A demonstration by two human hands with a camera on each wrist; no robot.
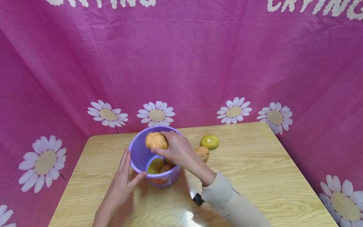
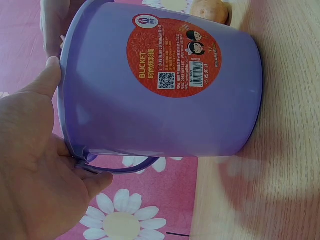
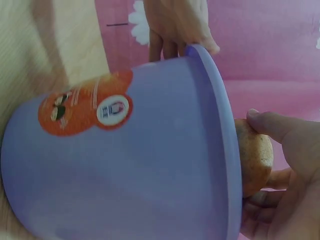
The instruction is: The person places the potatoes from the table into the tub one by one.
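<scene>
In the head view, a purple bucket (image 1: pixel 139 154) stands upright on the wooden table. My right hand (image 1: pixel 180 148) grips a lumpy tan potato (image 1: pixel 156 140) over the bucket's opening. Against the bucket's left side lies my left hand (image 1: pixel 122 184), its fingers extended along the outer wall and its thumb touching the rim. The left wrist view shows that hand (image 2: pixel 35 165) beside the bucket's handle (image 2: pixel 135 169). Inside the bucket are a yellow-green roundish item (image 1: pixel 155 166) and a brownish one (image 1: pixel 166 168), partly hidden by the wall and right hand.
Right of the bucket, another potato (image 1: pixel 202 153) lies on the table, partly behind my right wrist. Just beyond it sits a smooth yellow-green oval fruit (image 1: pixel 210 141). Pink cloth with white daisies (image 1: pixel 193 72) hangs around the table's back and sides.
</scene>
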